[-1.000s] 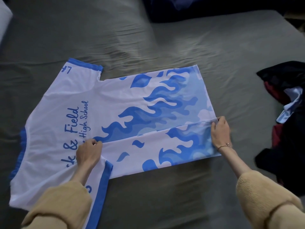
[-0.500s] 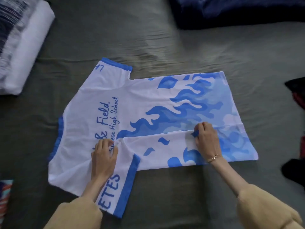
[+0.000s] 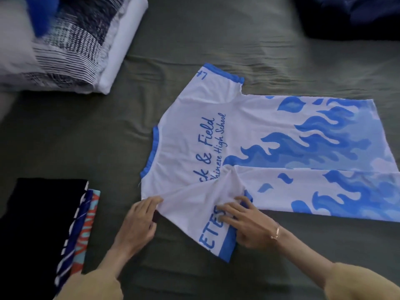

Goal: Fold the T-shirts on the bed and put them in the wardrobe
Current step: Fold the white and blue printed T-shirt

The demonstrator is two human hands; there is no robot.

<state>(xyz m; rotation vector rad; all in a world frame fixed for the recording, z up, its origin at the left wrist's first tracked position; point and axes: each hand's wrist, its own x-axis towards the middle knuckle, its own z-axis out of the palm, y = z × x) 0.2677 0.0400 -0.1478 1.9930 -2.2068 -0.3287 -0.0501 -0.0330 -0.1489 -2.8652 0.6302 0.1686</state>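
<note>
Now both hands are found at the near sleeve of the T-shirt (image 3: 249,135), whereas half a second earlier the right hand (image 3: 244,221) was pressed flat further along the folded side panel and the left hand (image 3: 138,221) lay on the fold near the lettering. The left hand is seen pinching the shoulder edge of the fabric between thumb and fingers, and the cloth is drawn taut from that pinch. The right hand's fingers are curled onto the near sleeve (image 3: 216,230) at its blue cuff band, gripping it. The view has also swung leftward since then.

The T-shirt is laid flat, back upward, across the middle of the bed (image 3: 194,44), collar toward the left edge. It is white with blue trim, blue script lettering and a blue flame print toward the hem. The near side panel is folded over the body; the far sleeve is spread out.

The hem is cut off at the right edge of the view. A stack of folded garments (image 3: 43,224) near the bed's near-left corner is partly cut off, and the bedding (image 3: 71,44) at the far-left corner is blurred.
</note>
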